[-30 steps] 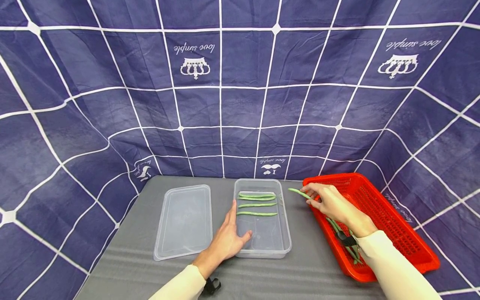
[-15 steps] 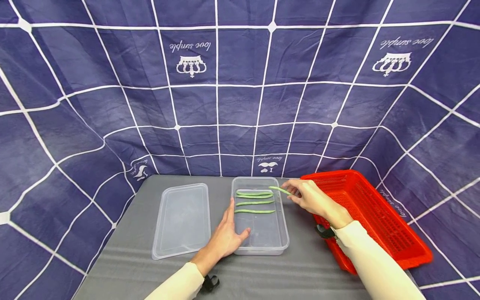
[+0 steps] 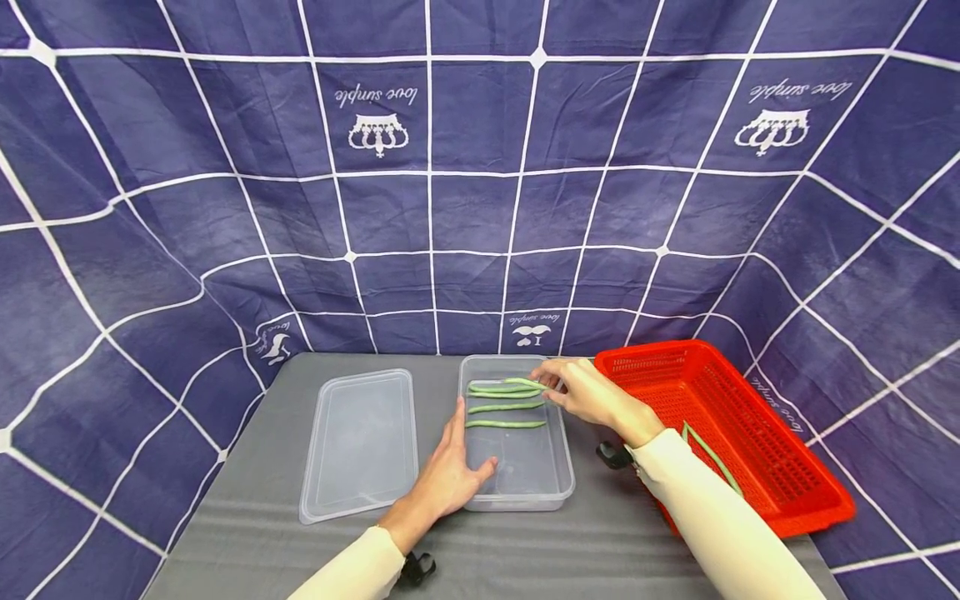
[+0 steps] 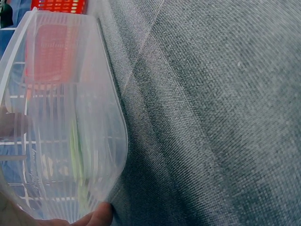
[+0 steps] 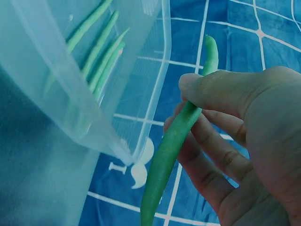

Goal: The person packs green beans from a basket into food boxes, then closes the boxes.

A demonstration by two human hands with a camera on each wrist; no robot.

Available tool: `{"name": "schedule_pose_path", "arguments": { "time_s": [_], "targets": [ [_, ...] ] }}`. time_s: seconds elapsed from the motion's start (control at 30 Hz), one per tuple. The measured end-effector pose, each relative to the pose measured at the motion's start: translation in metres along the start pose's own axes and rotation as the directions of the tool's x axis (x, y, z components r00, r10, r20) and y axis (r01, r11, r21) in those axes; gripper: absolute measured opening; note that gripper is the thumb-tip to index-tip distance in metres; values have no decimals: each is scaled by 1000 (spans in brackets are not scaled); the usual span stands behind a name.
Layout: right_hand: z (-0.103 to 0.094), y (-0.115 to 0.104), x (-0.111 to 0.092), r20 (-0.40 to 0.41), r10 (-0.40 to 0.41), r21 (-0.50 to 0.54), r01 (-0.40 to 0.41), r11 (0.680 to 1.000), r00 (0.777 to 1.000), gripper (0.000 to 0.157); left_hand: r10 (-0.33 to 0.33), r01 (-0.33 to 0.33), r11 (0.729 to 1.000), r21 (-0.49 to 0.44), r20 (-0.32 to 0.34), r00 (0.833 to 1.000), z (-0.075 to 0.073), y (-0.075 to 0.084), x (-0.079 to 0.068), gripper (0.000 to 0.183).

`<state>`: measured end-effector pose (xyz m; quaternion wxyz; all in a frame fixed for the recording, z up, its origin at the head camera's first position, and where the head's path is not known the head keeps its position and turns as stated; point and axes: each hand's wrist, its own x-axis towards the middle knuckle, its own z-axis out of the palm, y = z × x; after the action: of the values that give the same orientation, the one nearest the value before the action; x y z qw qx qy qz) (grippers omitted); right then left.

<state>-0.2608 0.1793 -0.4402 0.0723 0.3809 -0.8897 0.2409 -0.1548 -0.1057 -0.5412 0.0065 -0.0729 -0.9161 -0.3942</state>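
Observation:
My right hand [image 3: 588,393] pinches a green bean [image 5: 167,155] between thumb and fingers, over the far right part of a clear plastic container [image 3: 525,479]. In the head view its left end overlaps the bean in the farthest row. Several green beans [image 3: 506,424] lie crosswise in the container's far half, in rows side by side. On the container's left side my left hand [image 3: 445,473] rests with straight fingers along the outer wall, its thumb spread over the near part. Fingertips [image 4: 100,214] touch the wall in the left wrist view.
A red plastic basket [image 3: 806,454] with a few green beans [image 3: 712,458] stands at the right, partly behind the right sleeve. A flat clear lid [image 3: 360,442] lies left of the container. A blue checked cloth [image 3: 480,208] hangs behind and around the grey table [image 3: 247,500].
My right hand has carried the green bean leftward from the red basket's edge to over the container's far right. The left hand has stayed at the container's side.

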Motion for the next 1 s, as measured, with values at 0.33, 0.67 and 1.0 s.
{"name": "schedule_pose_path", "arguments": {
  "time_s": [0.33,0.67,1.0],
  "targets": [
    [13,-7,22,53,-14,43,12,999,999,30,-8,8,1000,11,4,1000,0,-1,1,126],
    [26,-5,36,81,-1,49,-3,999,997,32,-14,14,1000,14,3,1000,1,-1,1,127],
    [33,-8,47,113,9,-7,-9,1000,994,32,-4,4,1000,16,2,1000,0,-1,1,127]
  ]
}}
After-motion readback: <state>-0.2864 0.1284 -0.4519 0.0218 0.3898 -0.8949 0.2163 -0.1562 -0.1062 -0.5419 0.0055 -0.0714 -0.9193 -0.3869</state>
